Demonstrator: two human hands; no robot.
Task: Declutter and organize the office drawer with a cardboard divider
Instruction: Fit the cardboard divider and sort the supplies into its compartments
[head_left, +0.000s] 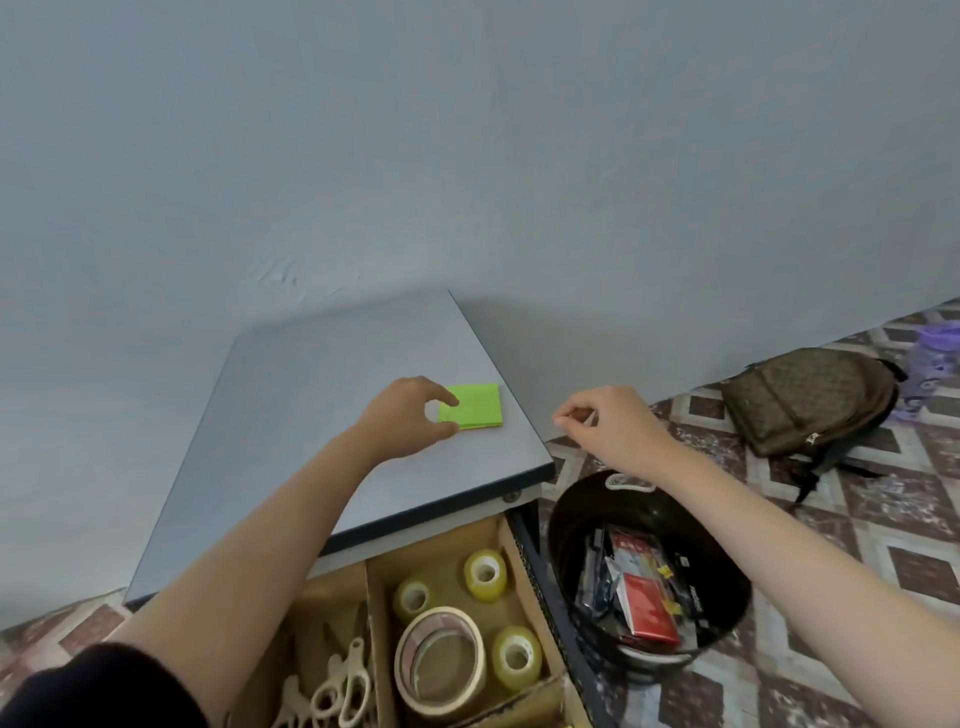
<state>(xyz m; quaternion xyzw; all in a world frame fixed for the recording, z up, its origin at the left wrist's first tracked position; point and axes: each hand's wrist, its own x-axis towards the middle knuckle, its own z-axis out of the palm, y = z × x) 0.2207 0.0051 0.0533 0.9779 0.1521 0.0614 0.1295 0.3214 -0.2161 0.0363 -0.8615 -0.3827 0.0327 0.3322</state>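
The left hand (405, 415) pinches the left edge of a green sticky-note pad (475, 408) lying near the right edge of the grey surface (311, 415). The right hand (608, 421) hovers past that edge, fingertips curled together; whether it holds anything cannot be told. Below, the open drawer (525, 556) has a cardboard divider (375, 613) separating scissors (343, 686) from 4 tape rolls (441, 660).

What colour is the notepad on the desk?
The notepad is bright green, seen best in the head view.
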